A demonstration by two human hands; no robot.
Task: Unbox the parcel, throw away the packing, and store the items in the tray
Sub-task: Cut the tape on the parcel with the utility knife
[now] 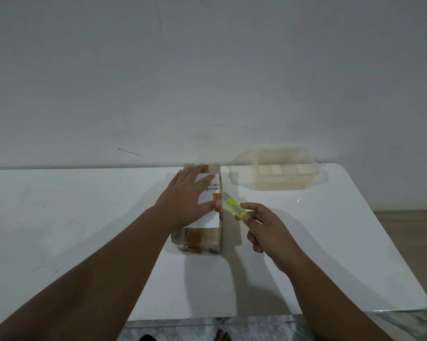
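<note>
Right hand (264, 230): clenched on yellow utility knife (239, 214), tip at the parcel's right edge.
Left hand (185, 198): flat, pinning taped cardboard parcel (202, 237) mid-table.
Risk: blade skids, thumb's right there!
Tray (285, 168): empty, far right.

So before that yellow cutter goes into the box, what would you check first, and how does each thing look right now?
1. Parcel held steady: ok, the left hand lies flat on top.
2. Cutter gripped: ok, in the right hand.
3. Blade extended: cannot tell, the tip is too small to see.
4. Left fingers clear of the cut line: not ok, the thumb sits near the parcel's right edge, close to the cutter's tip.
5. Tray ready: ok, it stands open and apparently empty behind the parcel to the right.
6. Bin for packing: cannot tell, none in view.
</note>
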